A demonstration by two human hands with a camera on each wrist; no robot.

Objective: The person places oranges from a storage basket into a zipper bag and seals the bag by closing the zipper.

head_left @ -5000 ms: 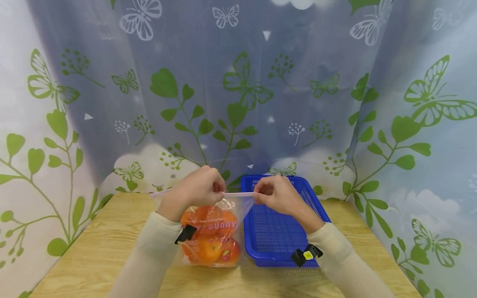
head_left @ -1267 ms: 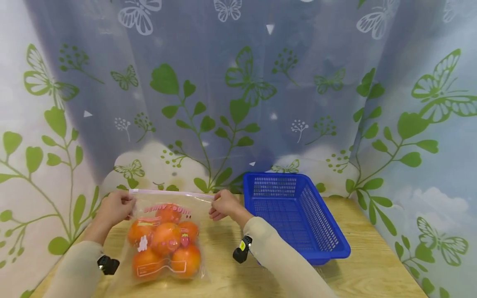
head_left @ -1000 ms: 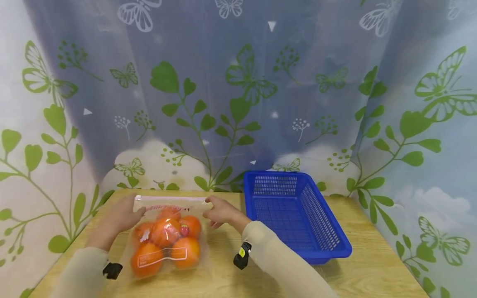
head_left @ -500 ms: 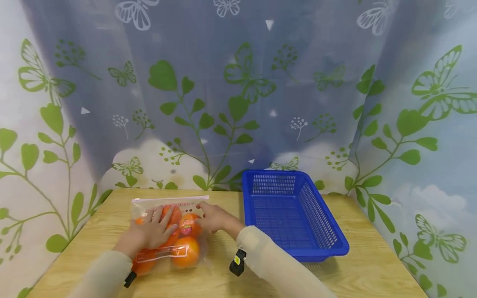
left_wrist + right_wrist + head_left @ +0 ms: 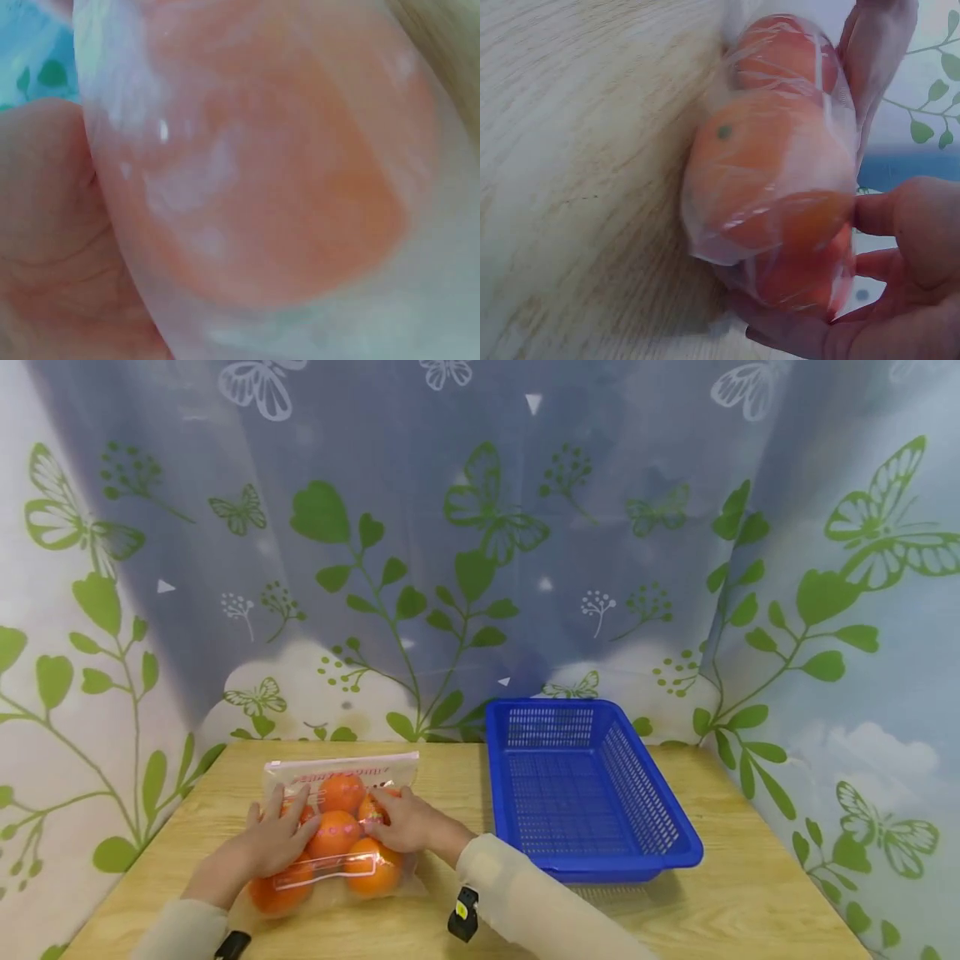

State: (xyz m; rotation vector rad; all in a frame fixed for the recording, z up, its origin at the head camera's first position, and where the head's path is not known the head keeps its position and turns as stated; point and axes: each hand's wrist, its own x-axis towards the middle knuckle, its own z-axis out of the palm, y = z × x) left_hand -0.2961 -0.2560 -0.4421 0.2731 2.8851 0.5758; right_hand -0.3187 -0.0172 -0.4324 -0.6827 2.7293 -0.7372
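A clear zip bag (image 5: 341,767) with pink print lies on the table, its top strip toward the back. Several oranges (image 5: 335,835) are bunched inside it. My left hand (image 5: 273,839) rests on the left side of the bag with the fingers spread over the oranges. My right hand (image 5: 411,822) touches the right side, fingers and thumb set against an orange. In the right wrist view, fingers (image 5: 874,214) of the right hand meet the bag's plastic. Up close in the left wrist view, an orange (image 5: 270,195) shows blurred through the plastic beside the left palm.
A blue perforated plastic basket (image 5: 495,777) stands to the right of the bag. The wooden table (image 5: 750,877) ends at a curtain (image 5: 405,610) printed with butterflies and leaves, which also hangs at both sides. Dark wrist cameras sit on both sleeves.
Five seconds ago both hands pinched the strip of the raised bag. The bag came to lie further left, the hands let go of its top edge and moved down onto the oranges.
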